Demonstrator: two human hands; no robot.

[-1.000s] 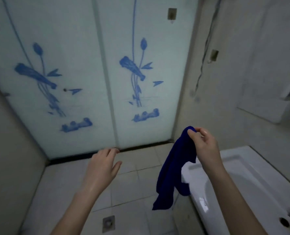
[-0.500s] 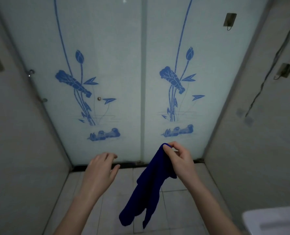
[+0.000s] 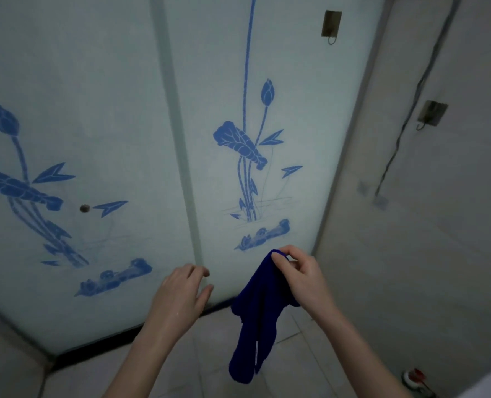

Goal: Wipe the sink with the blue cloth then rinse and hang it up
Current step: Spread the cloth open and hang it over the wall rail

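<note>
Grip, right: the right hand (image 3: 301, 280) pinches the top corner of the dark blue fabric cloth (image 3: 255, 320) between thumb and curled fingertips. The cloth hangs limp and bunched below the pinch, clear of the floor, its lower end split into two tails.

Grip, left: the left hand (image 3: 181, 297) is held just left of the cloth, apart from it, fingers relaxed and holding nothing.

Surroundings: beyond both hands stands a frosted glass sliding door printed with blue lotus plants (image 3: 109, 110). A small metal hook on a square plate (image 3: 331, 24) sits high at the door's right edge. A second square-plated metal hook (image 3: 432, 113) is fixed to the pale right wall, beside a dark cable (image 3: 405, 110). Pale floor tiles (image 3: 198, 354) lie beneath. The sink is not in view.

Assessment: the hanging step appears to be in hand, since the cloth is carried by one corner and faces the hooks.

Next move: the corner needs raising well upward and rightward to a hook. The free left hand may have to spread the bunched corner so it catches.
</note>
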